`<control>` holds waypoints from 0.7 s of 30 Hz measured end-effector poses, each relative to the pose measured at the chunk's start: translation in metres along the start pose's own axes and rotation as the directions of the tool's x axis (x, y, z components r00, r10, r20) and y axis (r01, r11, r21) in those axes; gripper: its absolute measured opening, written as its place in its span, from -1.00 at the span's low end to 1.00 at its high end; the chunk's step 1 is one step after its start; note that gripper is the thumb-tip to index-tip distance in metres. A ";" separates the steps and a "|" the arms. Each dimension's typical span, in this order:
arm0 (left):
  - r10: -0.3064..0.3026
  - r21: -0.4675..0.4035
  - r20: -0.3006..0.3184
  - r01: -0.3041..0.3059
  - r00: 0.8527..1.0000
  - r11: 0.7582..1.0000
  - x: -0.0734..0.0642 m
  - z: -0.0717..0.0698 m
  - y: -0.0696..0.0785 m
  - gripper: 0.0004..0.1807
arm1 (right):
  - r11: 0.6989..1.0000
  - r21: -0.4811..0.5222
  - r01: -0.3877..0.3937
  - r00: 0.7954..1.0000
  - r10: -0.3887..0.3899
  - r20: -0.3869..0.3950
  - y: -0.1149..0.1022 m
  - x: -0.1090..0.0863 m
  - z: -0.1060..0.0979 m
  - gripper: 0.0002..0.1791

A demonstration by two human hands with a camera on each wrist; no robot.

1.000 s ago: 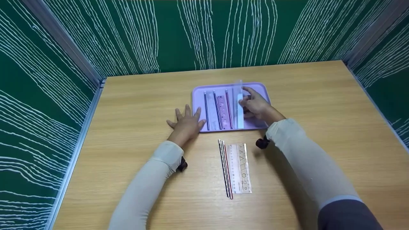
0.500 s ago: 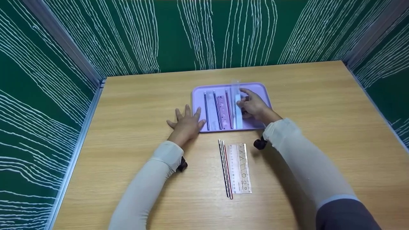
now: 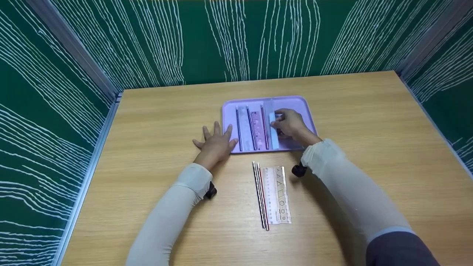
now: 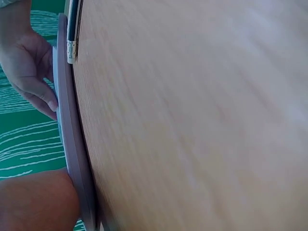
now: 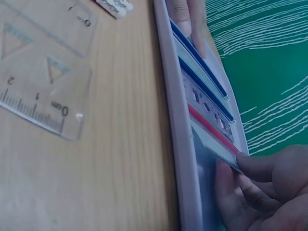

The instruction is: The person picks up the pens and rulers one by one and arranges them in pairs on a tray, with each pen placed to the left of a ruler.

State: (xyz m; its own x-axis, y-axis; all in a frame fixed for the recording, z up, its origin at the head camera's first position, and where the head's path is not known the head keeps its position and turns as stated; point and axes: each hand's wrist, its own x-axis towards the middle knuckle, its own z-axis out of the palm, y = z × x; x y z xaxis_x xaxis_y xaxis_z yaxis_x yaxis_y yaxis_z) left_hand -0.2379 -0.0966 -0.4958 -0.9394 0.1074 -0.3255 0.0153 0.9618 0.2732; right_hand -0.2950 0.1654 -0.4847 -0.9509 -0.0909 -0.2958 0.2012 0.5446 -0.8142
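Note:
My right hand [image 3: 292, 123] pinches a clear ruler [image 3: 273, 137] by its right edge, thumb on top, as the right wrist view shows. The ruler lies low inside the purple tray [image 3: 301, 105], beside a red pencil [image 3: 265, 127]. Left of that pencil are a pink stencil ruler [image 3: 258, 135], two dark pencils [image 3: 251, 127] and another clear ruler [image 3: 244, 127] between them. My left hand [image 3: 215, 144] rests with spread fingers at the tray's left edge, its thumb over the rim. In the left wrist view the right hand [image 4: 31, 72] shows behind the tray's side [image 4: 72, 125].
In front of the tray on the wooden table [image 3: 166, 129] lie a dark striped pencil [image 3: 259, 199], a red striped pencil [image 3: 263, 201], a clear ruler [image 3: 272, 199] and a clear stencil ruler [image 3: 283, 195]. Green walls [image 3: 199, 44] with white lines stand behind and at the sides.
My right hand has moved left and lowered the clear ruler, whose far end previously stuck out past the tray's back rim, to beside the red pencil. The left hand stays put.

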 end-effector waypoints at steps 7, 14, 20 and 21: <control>-0.007 0.005 0.009 0.007 1.000 1.000 0.001 0.000 0.000 -0.29 | 0.983 -0.173 0.065 0.993 -0.082 -0.089 0.000 0.000 0.005 -0.43; 0.000 0.000 0.001 0.000 1.000 1.000 0.001 0.000 0.000 -0.28 | 0.943 -0.321 0.088 0.981 -0.138 -0.138 -0.001 -0.002 0.007 -0.53; -0.001 -0.006 0.001 0.001 1.000 1.000 0.001 0.001 -0.001 -0.28 | 0.933 -0.340 0.117 0.974 -0.175 -0.146 0.001 -0.005 0.007 -0.56; -0.002 -0.006 0.001 0.002 1.000 1.000 0.001 0.001 -0.002 -0.28 | 0.933 -0.340 0.122 0.973 -0.180 -0.144 0.001 -0.005 0.007 -0.57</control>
State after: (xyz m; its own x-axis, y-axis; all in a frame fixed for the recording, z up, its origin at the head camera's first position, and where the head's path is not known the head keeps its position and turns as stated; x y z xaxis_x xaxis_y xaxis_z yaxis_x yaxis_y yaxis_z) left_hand -0.2386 -0.0979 -0.4978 -0.9391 0.1057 -0.3270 0.0114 0.9606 0.2778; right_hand -0.2881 0.1605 -0.4877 -0.9954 -0.0661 -0.0690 -0.0084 0.7801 -0.6256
